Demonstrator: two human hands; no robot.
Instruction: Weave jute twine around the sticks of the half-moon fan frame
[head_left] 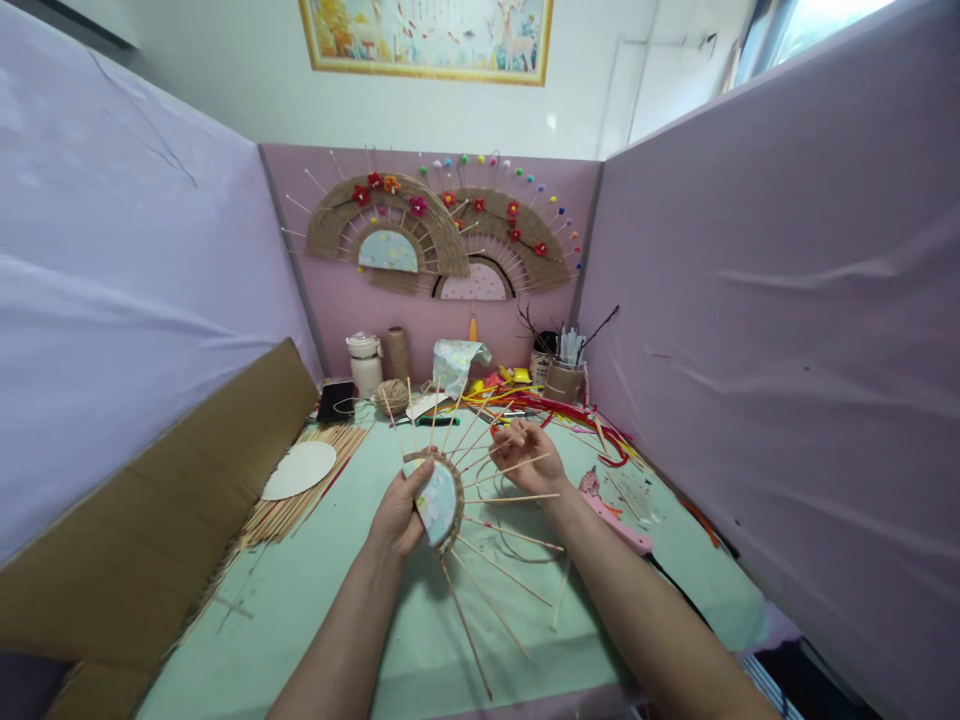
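Note:
My left hand [399,508] grips a half-round fan piece [441,503], its thumb over the pale blue floral cloth and its fingers behind. Brown twine edges the curve, and several thin wooden sticks [511,499] fan out from it, some with red marks. My right hand [529,455] is closed in a pinch among the upper sticks, right of the fan piece. A thin strand of twine [517,555] loops below that hand and seems to run into its fingers; the fingertips are partly hidden.
A pink glue gun [615,515] lies beside my right forearm. On the left are loose sticks [300,490], a white oval [300,470] and a cardboard sheet [172,520]. Behind stand a twine ball [392,397], a white jar [365,366] and a pen holder [564,380]. Finished fans [525,225] hang on the panel.

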